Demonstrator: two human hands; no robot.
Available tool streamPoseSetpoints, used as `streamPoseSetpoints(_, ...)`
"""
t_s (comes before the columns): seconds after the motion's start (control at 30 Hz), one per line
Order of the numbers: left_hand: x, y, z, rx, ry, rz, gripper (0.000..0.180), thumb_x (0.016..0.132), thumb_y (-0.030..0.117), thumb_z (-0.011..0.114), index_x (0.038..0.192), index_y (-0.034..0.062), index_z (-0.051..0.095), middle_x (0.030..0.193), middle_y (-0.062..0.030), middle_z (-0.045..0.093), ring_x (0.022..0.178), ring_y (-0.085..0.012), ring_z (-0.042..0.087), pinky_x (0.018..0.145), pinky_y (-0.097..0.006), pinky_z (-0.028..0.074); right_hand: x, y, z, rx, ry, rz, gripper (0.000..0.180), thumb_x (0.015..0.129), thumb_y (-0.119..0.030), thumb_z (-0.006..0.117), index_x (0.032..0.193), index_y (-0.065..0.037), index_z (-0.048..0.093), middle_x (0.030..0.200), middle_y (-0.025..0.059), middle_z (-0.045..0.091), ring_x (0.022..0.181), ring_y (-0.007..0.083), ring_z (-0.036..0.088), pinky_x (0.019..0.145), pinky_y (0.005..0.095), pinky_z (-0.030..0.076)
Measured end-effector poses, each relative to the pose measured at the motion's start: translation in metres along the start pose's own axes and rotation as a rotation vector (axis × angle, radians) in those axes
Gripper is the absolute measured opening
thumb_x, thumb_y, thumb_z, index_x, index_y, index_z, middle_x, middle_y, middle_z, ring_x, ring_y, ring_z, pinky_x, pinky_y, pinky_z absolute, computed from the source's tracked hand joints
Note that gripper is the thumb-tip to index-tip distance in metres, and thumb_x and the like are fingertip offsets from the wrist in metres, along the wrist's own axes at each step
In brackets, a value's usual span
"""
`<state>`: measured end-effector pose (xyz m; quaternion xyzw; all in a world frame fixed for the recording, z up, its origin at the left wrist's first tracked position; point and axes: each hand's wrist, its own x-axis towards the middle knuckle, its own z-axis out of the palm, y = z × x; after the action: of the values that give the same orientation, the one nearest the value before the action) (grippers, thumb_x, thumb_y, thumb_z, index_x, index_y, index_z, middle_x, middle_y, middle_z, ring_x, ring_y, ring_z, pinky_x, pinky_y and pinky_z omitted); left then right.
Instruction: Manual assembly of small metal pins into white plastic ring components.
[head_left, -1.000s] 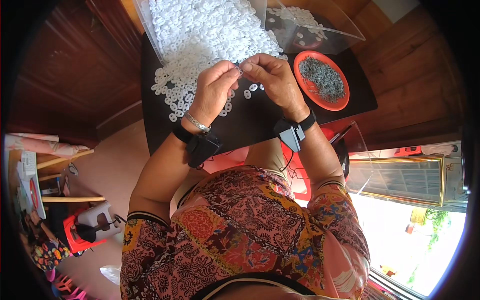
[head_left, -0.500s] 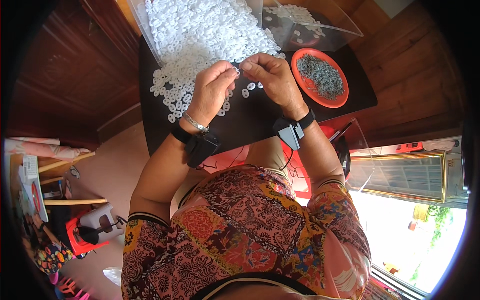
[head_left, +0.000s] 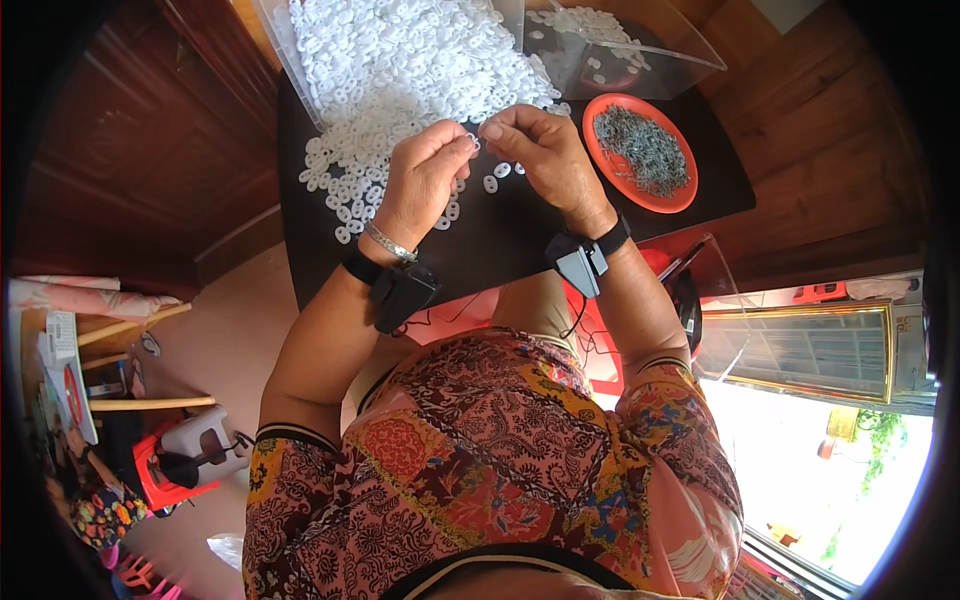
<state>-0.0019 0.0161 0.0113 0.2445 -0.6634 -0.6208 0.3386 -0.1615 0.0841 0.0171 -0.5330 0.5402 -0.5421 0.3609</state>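
My left hand (head_left: 425, 180) and my right hand (head_left: 537, 155) meet fingertip to fingertip over a black table (head_left: 500, 245). Between the pinched fingers sits a small white ring piece (head_left: 474, 141), held by both hands. A big heap of white plastic rings (head_left: 410, 60) spreads across the table just beyond my hands, with loose ones scattered under my left hand. An orange dish (head_left: 683, 195) holding several small grey metal parts (head_left: 640, 150) stands to the right of my right hand. Both wrists carry black strapped devices.
A clear plastic tray (head_left: 640, 45) with a few white rings lies at the back right. Dark wooden flooring surrounds the table. A red stool (head_left: 165, 480) and clutter sit at lower left; a framed window or screen (head_left: 800, 345) is at right.
Both hands stay pinched together over the rings, fingers shifting only slightly. The view has drifted a little.
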Motion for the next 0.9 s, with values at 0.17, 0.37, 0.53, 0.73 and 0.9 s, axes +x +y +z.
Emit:
streamPoseSetpoints(0.17, 0.000, -0.001, -0.001, 0.013, -0.012, -0.004, 0.019, 0.086, 0.018, 0.051, 0.077, 0.0028, 0.057, 0.060, 0.0015, 0.049, 0.053, -0.0042, 0.042, 0.047, -0.020, 0.034, -0.001, -0.003, 0.003, -0.006, 0.000, 0.001, 0.020, 0.089, -0.018, 0.060, 0.093, 0.001, 0.062, 0.083, 0.0004, 0.061, 0.078, 0.0061, 0.055, 0.072, 0.0206, 0.045)
streamPoseSetpoints(0.37, 0.000, 0.001, 0.001, 0.038, -0.017, 0.006, 0.019, 0.086, 0.017, 0.051, 0.076, 0.0022, 0.056, 0.060, 0.0013, 0.049, 0.055, -0.0048, 0.043, 0.049, -0.020, 0.035, -0.004, -0.005, 0.003, -0.028, 0.002, -0.011, 0.020, 0.089, -0.018, 0.060, 0.092, 0.001, 0.062, 0.082, 0.0001, 0.061, 0.076, 0.0060, 0.054, 0.071, 0.0207, 0.045)
streamPoseSetpoints(0.53, -0.001, 0.000, 0.002, 0.045, 0.003, 0.003, 0.019, 0.086, 0.016, 0.051, 0.075, 0.0016, 0.055, 0.059, 0.0008, 0.049, 0.055, -0.0057, 0.044, 0.049, -0.021, 0.035, -0.006, -0.010, 0.007, -0.132, 0.030, -0.032, 0.017, 0.088, -0.016, 0.059, 0.089, 0.001, 0.062, 0.076, -0.0009, 0.060, 0.073, 0.0054, 0.053, 0.068, 0.0211, 0.044)
streamPoseSetpoints(0.73, -0.004, -0.006, 0.005, 0.008, 0.041, 0.013, 0.020, 0.086, 0.017, 0.050, 0.074, 0.0013, 0.055, 0.059, 0.0006, 0.049, 0.054, -0.0063, 0.044, 0.048, -0.022, 0.034, -0.006, -0.001, 0.011, -0.302, 0.120, -0.134, 0.016, 0.084, -0.018, 0.062, 0.085, -0.002, 0.063, 0.065, 0.0048, 0.061, 0.059, 0.0096, 0.053, 0.056, 0.0258, 0.044)
streamPoseSetpoints(0.9, -0.005, 0.000, 0.006, 0.006, 0.020, -0.074, 0.020, 0.086, 0.017, 0.050, 0.074, 0.0012, 0.054, 0.060, 0.0011, 0.048, 0.054, -0.0060, 0.043, 0.048, -0.022, 0.034, -0.009, -0.011, 0.007, -0.361, 0.028, -0.090, 0.015, 0.087, -0.015, 0.057, 0.083, 0.000, 0.059, 0.068, 0.0013, 0.057, 0.066, 0.0061, 0.048, 0.061, 0.0234, 0.042)
